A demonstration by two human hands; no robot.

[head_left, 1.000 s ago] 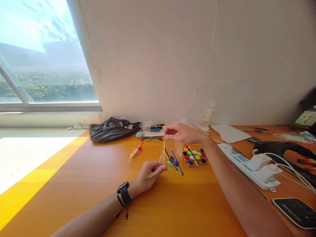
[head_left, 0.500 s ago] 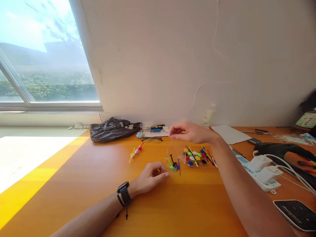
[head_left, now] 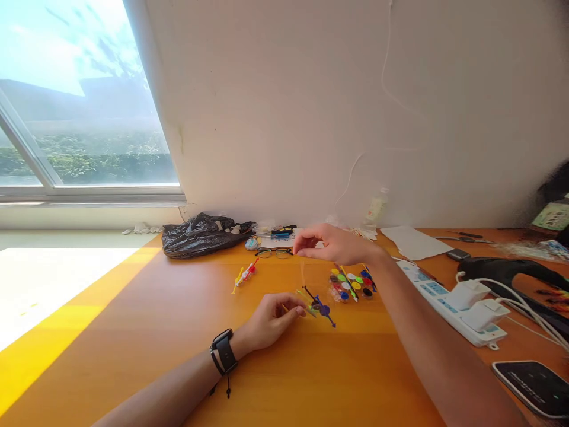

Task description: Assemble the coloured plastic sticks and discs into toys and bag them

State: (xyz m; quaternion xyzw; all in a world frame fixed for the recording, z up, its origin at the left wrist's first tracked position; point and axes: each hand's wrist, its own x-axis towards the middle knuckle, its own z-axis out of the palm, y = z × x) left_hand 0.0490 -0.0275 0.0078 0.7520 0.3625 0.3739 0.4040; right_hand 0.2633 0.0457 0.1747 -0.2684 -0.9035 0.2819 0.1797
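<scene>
We see R hand (head_left: 332, 243) pinching clear bag (head_left: 303, 274), prob. for height; L hand (head_left: 273, 320) grip unclear, spinners (head_left: 324, 310) @ its 3 o'clock.

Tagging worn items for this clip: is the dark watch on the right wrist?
No, the watch is strapped around the left wrist, while the right wrist looks bare.

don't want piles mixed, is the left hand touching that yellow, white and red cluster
Apart: the head view shows bare tabletop between the left hand and that cluster.

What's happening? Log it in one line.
left hand: near blue arrow | right hand: raised, grip unclear | colored discs: on table
</scene>
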